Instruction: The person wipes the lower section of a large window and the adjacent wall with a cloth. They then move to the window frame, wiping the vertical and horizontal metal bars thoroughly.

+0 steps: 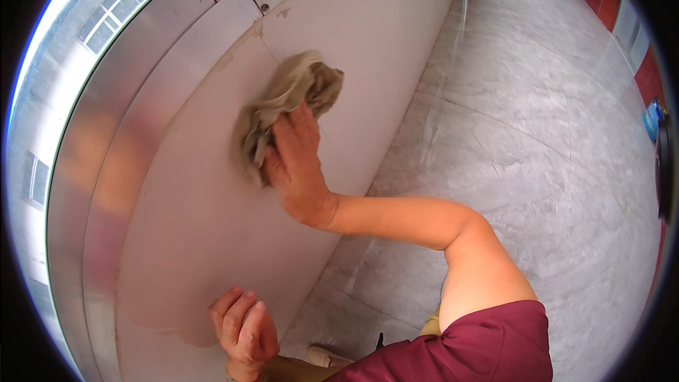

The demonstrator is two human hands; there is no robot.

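Note:
A crumpled grey-beige cloth [293, 92] is pressed against a pale wall panel [382, 42]. My right hand [300, 166] is closed on its lower right side, fingers partly sunk in the folds. Blur softens the cloth's left edge. Lower down, my left hand [244, 329] is in front of the same wall with its fingers loosely bent and slightly apart; nothing shows in it. Its palm is mostly hidden, and I cannot tell whether it touches the wall.
A metal frame [145, 64] borders the wall's upper left, beside a window view of a building. To the right stretches a grey stone-like floor [523, 127]. My shoe [325, 356] shows at the wall's foot. A blue object [652, 122] sits at the far right edge.

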